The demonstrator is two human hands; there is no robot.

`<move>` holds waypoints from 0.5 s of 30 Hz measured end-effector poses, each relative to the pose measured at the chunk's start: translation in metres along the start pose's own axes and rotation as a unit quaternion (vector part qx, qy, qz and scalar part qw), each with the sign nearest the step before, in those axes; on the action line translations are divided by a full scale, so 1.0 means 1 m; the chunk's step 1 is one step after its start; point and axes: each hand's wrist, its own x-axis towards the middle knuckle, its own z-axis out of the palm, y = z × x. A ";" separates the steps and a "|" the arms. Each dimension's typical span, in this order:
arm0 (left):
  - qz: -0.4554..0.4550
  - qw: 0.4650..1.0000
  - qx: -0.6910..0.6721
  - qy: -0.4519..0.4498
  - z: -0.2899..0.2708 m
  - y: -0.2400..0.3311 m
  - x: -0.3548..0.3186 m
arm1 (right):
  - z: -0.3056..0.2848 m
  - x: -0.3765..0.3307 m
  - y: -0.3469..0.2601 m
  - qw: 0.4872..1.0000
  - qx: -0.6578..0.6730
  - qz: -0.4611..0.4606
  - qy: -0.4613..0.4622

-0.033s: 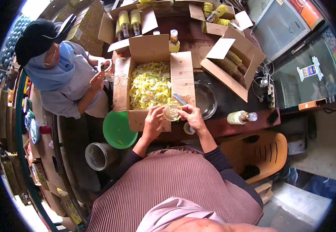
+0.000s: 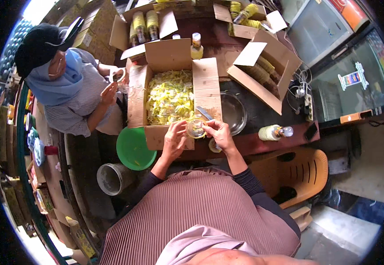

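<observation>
Both my hands meet over the near flap of an open cardboard box [image 2: 205, 88] filled with yellow shreds [image 2: 170, 97]. My left hand [image 2: 174, 141] and my right hand [image 2: 218, 132] are closed around a small clear jar [image 2: 195, 127], seen from above. A thin metal blade [image 2: 204, 113] sticks out just above my right fingers; I cannot tell whether that hand grips it.
A glass bowl [image 2: 234, 110] sits right of the box, a green bowl [image 2: 132, 148] and a grey bucket [image 2: 112, 179] to its left. A capped bottle [image 2: 273, 131] lies on the table edge. Another person [image 2: 68, 92] works at left. Bottle-filled boxes [image 2: 262, 66] stand behind; an orange chair [image 2: 298, 174] is at right.
</observation>
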 end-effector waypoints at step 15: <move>-0.149 0.978 -0.137 -0.038 0.021 -0.014 0.008 | -0.004 -0.048 -0.005 0.994 0.019 -0.023 0.109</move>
